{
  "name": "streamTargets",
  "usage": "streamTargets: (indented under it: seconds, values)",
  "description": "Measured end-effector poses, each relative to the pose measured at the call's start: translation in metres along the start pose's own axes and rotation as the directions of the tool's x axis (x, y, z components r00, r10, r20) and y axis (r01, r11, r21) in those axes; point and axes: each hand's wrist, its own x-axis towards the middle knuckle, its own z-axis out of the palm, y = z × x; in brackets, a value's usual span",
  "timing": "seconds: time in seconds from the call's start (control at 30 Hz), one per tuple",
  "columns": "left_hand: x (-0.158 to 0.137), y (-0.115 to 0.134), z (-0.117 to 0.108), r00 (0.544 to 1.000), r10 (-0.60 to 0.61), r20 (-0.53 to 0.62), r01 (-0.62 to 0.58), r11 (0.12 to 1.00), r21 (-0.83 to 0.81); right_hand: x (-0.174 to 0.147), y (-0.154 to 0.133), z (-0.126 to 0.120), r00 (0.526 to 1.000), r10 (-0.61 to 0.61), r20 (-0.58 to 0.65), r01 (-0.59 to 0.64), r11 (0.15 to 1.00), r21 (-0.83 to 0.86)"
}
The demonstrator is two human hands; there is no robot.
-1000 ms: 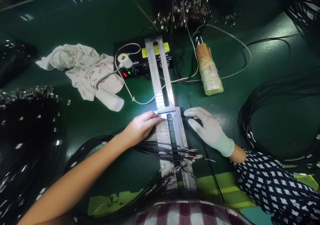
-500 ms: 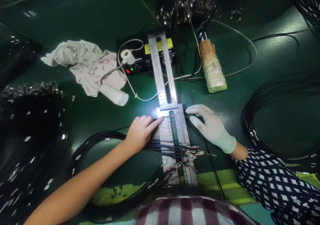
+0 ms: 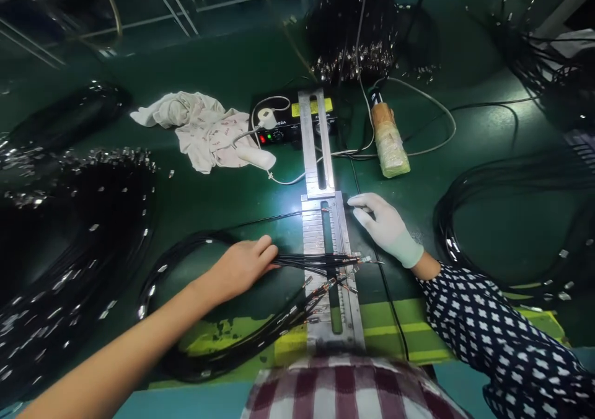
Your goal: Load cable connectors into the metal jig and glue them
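**Left hand (image 3: pixel 247 263) closed on black cables (image 3: pixel 300 260)**

Its arm reaches over the worktop's (image 3: pixel 260 202) near edge, knuckles up, fingers wrapped around them beside the slotted metal bar's (image 3: pixel 313 236) left edge. The gloved right hand (image 3: pixel 385 224) hovers near the bar's right edge, thumb and forefinger slightly parted.

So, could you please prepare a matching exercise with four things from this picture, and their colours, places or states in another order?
1. left hand
2. right hand
3. cloth
4. box

A. black, with red light and green light
B. bare, holding cables
C. pale, crumpled
D. gloved, beside the metal plate

Pairs: 1-B, 2-D, 3-C, 4-A
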Motion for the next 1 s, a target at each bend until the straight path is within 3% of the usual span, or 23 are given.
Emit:
streamTargets:
  seconds: [0.13, 0.2, 0.3, 0.4, 0.47, 0.57, 0.67, 0.83, 1.0]
  values:
    - [-0.019, -0.012, -0.029, 0.994, -0.009, -0.106, 0.018, 0.997, 0.082, 0.000, 0.001, 0.000, 1.000, -0.003, 0.004, 0.003, 1.000, 0.008]
    - [-0.022, -0.019, -0.033, 0.993, -0.023, -0.116, 0.035, 0.994, 0.103, 0.000, 0.001, 0.001, 1.000, 0.001, 0.008, -0.001, 1.000, 0.011]
    - [-0.007, -0.024, -0.018, 0.995, -0.094, -0.019, 0.096, 0.985, 0.141, 0.001, 0.000, -0.002, 0.999, 0.045, 0.000, -0.045, 0.998, 0.049]
    - [0.013, -0.025, 0.007, 0.985, -0.160, 0.063, 0.148, 0.975, 0.164, -0.003, -0.004, -0.009, 0.988, 0.115, -0.099, -0.100, 0.984, 0.145]
    - [0.018, -0.029, 0.017, 0.984, -0.167, 0.064, 0.155, 0.975, 0.160, -0.009, -0.009, -0.014, 0.979, 0.126, -0.161, -0.091, 0.975, 0.205]
    - [0.008, -0.034, 0.017, 0.989, -0.149, 0.019, 0.145, 0.979, 0.141, -0.018, -0.016, -0.014, 0.984, 0.080, -0.159, -0.041, 0.971, 0.234]
    - [-0.008, -0.028, 0.000, 0.994, -0.093, -0.057, 0.101, 0.982, 0.157, -0.020, -0.016, -0.007, 0.990, 0.054, -0.129, -0.025, 0.976, 0.214]
    - [-0.016, 0.012, -0.048, 0.984, -0.014, -0.179, 0.066, 0.955, 0.288, -0.010, -0.002, -0.002, 0.980, 0.175, -0.093, -0.138, 0.939, 0.314]
    - [-0.019, 0.040, -0.090, 0.976, 0.040, -0.215, 0.040, 0.934, 0.355, -0.005, 0.008, -0.001, 0.978, 0.193, -0.085, -0.152, 0.925, 0.348]
